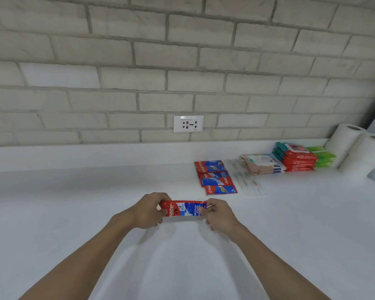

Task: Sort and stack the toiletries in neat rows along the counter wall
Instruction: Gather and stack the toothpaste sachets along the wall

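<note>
Nearest, two bare forearms reached out over the white surface [74, 213]. The left hand [148, 211] and the right hand [218, 213] each pinched one end of a red and blue Colgate toothpaste sachet [185, 208], fingers curled round it, holding it level between them, near the middle of the surface. Whether it touched the surface could not be told.

Just beyond and to the right lay a row of matching toothpaste sachets [215, 177], overlapping one another and running from near to far. Touching their right side lay clear flat packets [245, 180], their contents too faint to tell.

Farther right, along the wall, stood a stack of pale wipe packs [261, 164], then a taller stack of red and teal wipe packs [297, 158], then green packs [322, 156], and two white paper rolls [344, 146] at the far right corner.

Behind all, a white wall socket [188, 124] sat low in the pale brick wall [117, 61].
</note>
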